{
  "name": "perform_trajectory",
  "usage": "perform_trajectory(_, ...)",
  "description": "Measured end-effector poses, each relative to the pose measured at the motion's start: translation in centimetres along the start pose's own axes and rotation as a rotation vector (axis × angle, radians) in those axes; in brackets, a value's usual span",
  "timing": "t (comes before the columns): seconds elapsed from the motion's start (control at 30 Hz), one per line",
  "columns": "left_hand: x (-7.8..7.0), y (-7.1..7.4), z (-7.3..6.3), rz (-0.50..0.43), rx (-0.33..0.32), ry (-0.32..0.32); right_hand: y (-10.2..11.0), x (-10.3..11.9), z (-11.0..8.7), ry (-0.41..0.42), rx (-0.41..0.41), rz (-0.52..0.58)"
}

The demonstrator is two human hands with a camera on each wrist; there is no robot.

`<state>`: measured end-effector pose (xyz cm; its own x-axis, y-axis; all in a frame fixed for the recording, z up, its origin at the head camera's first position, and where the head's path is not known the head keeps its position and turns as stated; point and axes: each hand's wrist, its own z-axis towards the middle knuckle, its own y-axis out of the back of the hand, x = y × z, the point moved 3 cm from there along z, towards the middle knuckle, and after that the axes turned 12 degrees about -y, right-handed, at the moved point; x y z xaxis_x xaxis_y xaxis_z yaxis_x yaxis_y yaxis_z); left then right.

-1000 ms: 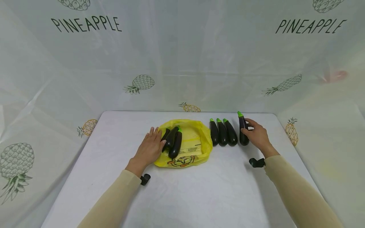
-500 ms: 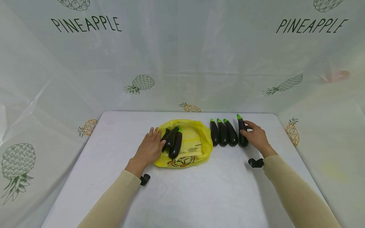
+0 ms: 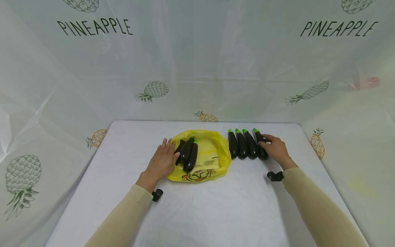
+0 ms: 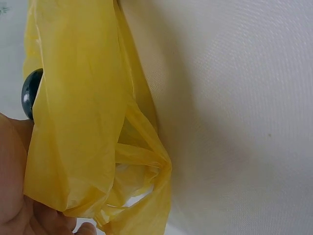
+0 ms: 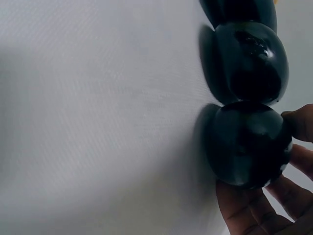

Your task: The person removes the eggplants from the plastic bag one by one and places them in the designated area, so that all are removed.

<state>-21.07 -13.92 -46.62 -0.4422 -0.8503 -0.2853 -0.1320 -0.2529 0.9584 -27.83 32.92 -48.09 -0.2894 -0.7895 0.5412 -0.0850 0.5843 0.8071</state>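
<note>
Your right hand grips a glossy, dark purple, elongated eggplant, rightmost beside three matching row eggplants; your left hand lies with straightened fingers on the left edge of a crinkled yellow plastic bag. Beneath, the white worktop looks smooth from the head, while both wrist views reveal a fine weave. Only the head view shows the bag's printing and three bagged eggplants; your left wrist view catches thin, folded film and one rounded end. Your right wrist view shows blunt, shiny ends, your fingers curled around the nearest. Bright green stem caps show only from the head.
</note>
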Motion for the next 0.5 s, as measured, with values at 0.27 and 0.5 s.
perform_trajectory(0.27,-0.04,0.05,-0.07,0.001,0.000,0.003,-0.34,-0.17,0.22,0.001,-0.007,-0.006)
perform_trajectory(0.5,-0.09,0.06,-0.08,-0.004,-0.004,0.001,-0.54,-0.40,0.41,-0.025,0.010,-0.016)
